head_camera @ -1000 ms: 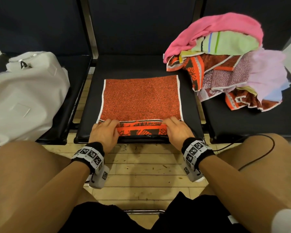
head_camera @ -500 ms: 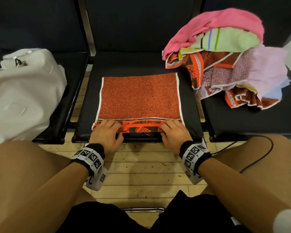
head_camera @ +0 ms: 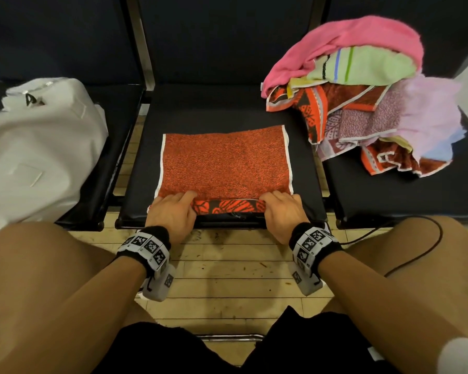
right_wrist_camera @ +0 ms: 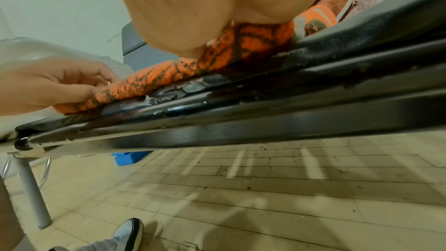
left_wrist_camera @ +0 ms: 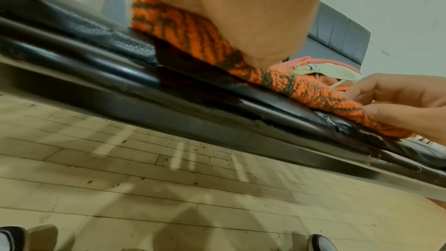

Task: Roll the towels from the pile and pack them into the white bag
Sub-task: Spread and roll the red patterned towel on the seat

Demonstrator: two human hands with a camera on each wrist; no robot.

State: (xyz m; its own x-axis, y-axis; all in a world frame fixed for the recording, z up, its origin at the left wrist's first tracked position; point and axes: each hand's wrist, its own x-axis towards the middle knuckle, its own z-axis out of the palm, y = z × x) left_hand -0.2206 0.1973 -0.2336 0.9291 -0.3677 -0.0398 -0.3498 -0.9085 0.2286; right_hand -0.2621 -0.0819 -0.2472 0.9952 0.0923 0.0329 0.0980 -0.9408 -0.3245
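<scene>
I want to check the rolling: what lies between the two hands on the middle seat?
In the head view, only the orange towel's rolled near edge spans between the left hand and right hand.

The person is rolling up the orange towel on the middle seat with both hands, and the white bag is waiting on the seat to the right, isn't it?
Not quite. The white bag lies on the seat to the person's left; the seat on the right holds the towel pile. The head view shows this. The rest is right: the left hand and right hand are rolling the orange towel on the middle seat.

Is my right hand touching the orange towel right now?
Touching. The left wrist view shows the right hand's fingertips pinching the orange towel's rolled edge.
</scene>
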